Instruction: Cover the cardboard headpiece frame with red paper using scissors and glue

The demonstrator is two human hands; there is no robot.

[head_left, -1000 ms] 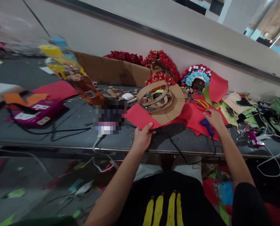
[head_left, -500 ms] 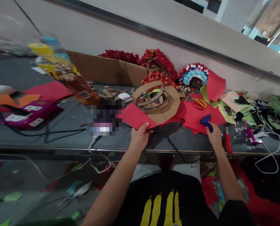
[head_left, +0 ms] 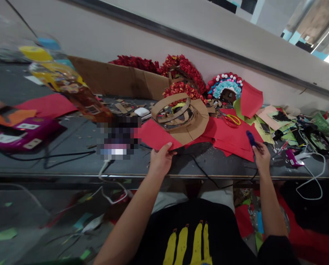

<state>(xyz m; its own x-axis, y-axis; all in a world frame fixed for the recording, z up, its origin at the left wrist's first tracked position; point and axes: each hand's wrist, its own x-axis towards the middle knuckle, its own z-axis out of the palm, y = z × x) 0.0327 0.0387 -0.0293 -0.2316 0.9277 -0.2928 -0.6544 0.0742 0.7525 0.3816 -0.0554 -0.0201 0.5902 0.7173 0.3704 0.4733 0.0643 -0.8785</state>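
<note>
On the grey table (head_left: 78, 141), the cardboard frame (head_left: 200, 123) is sitting in front of the person, its brim and curved bands apparently already joined, while most of its upper face is showing bare brown board. The red sheet (head_left: 153, 133) is lying against the frame's near left side (whether any of it is glued, I cannot tell), so the papering looks unfinished. The left hand (head_left: 161, 159) is pinching the sheet's near corner, and the right hand (head_left: 263, 157) is gripping the blue glue gun (head_left: 251, 138), well apart from the frame.
</note>
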